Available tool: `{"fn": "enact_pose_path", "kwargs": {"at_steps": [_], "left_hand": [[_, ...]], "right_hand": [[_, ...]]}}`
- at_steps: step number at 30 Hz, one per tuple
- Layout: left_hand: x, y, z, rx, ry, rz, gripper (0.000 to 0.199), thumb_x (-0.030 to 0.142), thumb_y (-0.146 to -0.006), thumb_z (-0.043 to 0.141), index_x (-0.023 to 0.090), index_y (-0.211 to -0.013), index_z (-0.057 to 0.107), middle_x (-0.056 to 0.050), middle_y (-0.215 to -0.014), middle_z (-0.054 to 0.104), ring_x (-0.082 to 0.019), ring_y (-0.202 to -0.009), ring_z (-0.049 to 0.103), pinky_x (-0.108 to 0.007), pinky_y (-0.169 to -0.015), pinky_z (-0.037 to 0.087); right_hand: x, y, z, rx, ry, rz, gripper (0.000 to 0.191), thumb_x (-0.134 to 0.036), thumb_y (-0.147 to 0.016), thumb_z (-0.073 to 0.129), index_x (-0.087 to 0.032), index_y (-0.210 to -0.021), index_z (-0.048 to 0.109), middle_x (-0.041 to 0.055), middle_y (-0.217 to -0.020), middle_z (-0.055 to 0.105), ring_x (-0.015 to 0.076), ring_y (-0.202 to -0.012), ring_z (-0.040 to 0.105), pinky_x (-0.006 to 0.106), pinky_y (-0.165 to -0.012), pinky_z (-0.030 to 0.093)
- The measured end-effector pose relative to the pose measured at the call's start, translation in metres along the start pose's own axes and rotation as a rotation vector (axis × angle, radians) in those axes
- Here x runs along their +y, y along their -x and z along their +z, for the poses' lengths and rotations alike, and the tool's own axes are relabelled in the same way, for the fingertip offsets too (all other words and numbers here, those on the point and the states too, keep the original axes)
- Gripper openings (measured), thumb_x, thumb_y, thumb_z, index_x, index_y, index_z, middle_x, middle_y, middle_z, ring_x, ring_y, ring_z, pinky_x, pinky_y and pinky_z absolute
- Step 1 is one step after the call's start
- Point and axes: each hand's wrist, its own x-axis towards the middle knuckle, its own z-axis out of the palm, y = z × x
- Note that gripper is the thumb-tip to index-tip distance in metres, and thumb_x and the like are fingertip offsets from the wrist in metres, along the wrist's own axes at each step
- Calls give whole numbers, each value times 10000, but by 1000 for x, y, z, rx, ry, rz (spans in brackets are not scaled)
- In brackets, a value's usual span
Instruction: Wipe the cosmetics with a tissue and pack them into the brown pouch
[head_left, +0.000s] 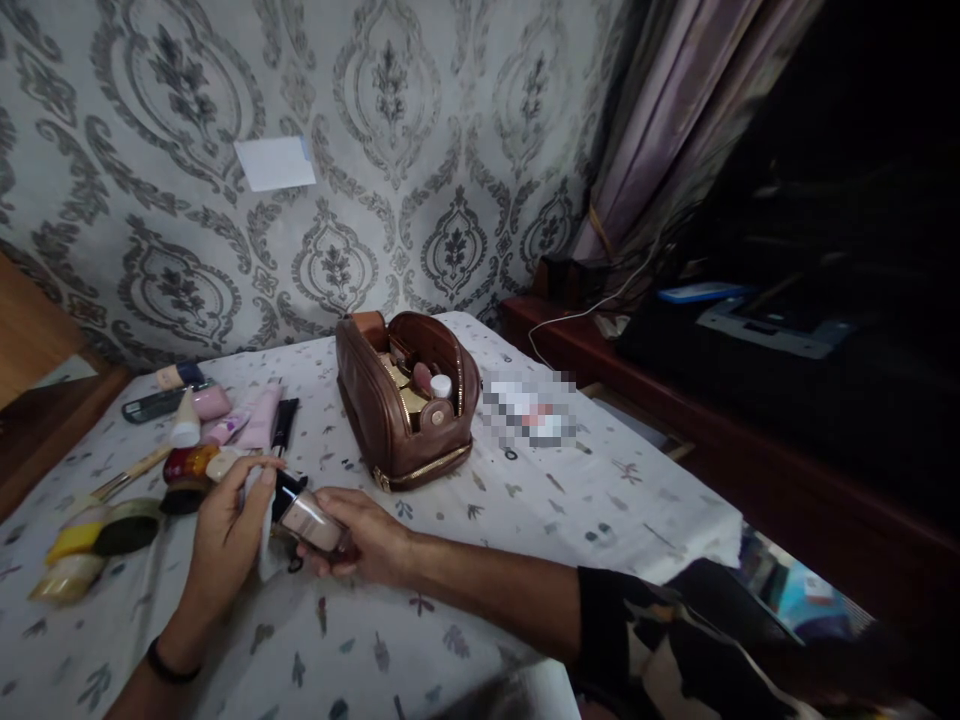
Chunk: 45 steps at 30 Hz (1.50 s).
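My right hand (360,535) is wrapped round a foundation bottle (311,522) with beige liquid and a black cap, tilted toward the left. Close against the cap, my left hand (232,525) has its fingers closed on a pale cloth or wipe (266,545), mostly hidden behind the fingers. Beyond both hands stands a brown cosmetics bag (409,440), unzipped, with a white-capped item and a pink item showing inside.
Cosmetics lie at the left: a pink tube (262,415), a yellow jar (77,535), a dark round jar (129,527) and brushes (135,470). A pixelated item (532,408) lies right of the bag. A dark red cabinet (555,330) borders the table's right side.
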Motion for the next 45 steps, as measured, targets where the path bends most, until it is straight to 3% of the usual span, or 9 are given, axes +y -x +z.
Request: {"fn": "enact_pose_path", "kwargs": {"at_steps": [4, 7, 13, 16, 23, 28, 34, 40, 45], "left_hand": [[-2, 2, 0, -24, -136, 144, 344, 473, -937, 472, 211, -1053, 662, -43, -1009, 701, -222, -900, 636, -319, -808, 475], [0, 4, 1, -33, -204, 301, 316, 410, -952, 459, 206, -1107, 644, -70, -1077, 690, -246, -1032, 632, -345, -909, 468], [3, 4, 2, -61, -239, 387, 287, 359, -942, 478, 220, -1146, 625, -81, -1121, 661, -252, -1097, 616, -366, -982, 455], [4, 4, 3, -52, -203, 354, 247, 365, -927, 499, 226, -1073, 640, -62, -1018, 675, -240, -1008, 636, -354, -918, 479], [0, 5, 2, 25, -85, 123, 272, 443, -932, 501, 228, -965, 665, -17, -900, 716, -202, -847, 654, -294, -768, 484], [4, 4, 3, 24, -41, 44, 329, 501, -929, 490, 231, -1046, 636, -29, -986, 701, -224, -961, 642, -316, -853, 478], [5, 2, 7, 129, 73, -21, 373, 514, -919, 509, 236, -1166, 541, -62, -1133, 631, -249, -1130, 579, -389, -1052, 415], [5, 4, 12, 115, 112, -143, 456, 595, -884, 508, 231, -1156, 542, -83, -1175, 611, -281, -1176, 549, -453, -1096, 377], [11, 9, 15, -1, 117, -202, 551, 661, -865, 486, 237, -1209, 565, -79, -1247, 607, -284, -1172, 561, -445, -1065, 406]], "right_hand": [[6, 1, -1, 4, 101, -150, 503, -653, -791, 665, -204, -960, 514, -34, -702, 587, 86, -500, 540, 168, -401, 295], [11, 2, -3, 40, 278, -250, 515, -662, -822, 623, -215, -1053, 518, -37, -744, 560, 91, -553, 538, 183, -453, 356], [10, 8, -5, 208, 761, -559, 302, -351, -922, 582, -188, -1176, 559, -39, -741, 520, 124, -664, 517, 236, -627, 415], [12, 10, -4, 257, 886, -653, 329, -318, -909, 605, -177, -1204, 569, 5, -863, 603, 154, -774, 553, 269, -727, 456], [19, 9, -4, 228, 969, -633, 504, -358, -877, 680, -197, -1336, 547, 103, -1236, 661, 221, -1061, 624, 361, -932, 477], [20, 8, -5, 196, 978, -672, 541, -346, -895, 626, -142, -1384, 522, 126, -1202, 664, 222, -984, 632, 350, -866, 505], [18, 10, -7, 124, 1019, -697, 493, -268, -972, 448, -138, -1447, 464, 111, -1107, 624, 199, -942, 577, 347, -873, 490], [19, 7, -7, 137, 855, -649, 566, -315, -889, 644, -216, -1425, 491, 67, -1107, 592, 178, -956, 566, 313, -872, 488], [23, 0, -8, 233, 719, -602, 808, -298, -749, 799, -235, -1456, 412, 57, -1132, 592, 187, -965, 594, 333, -886, 503]]}}
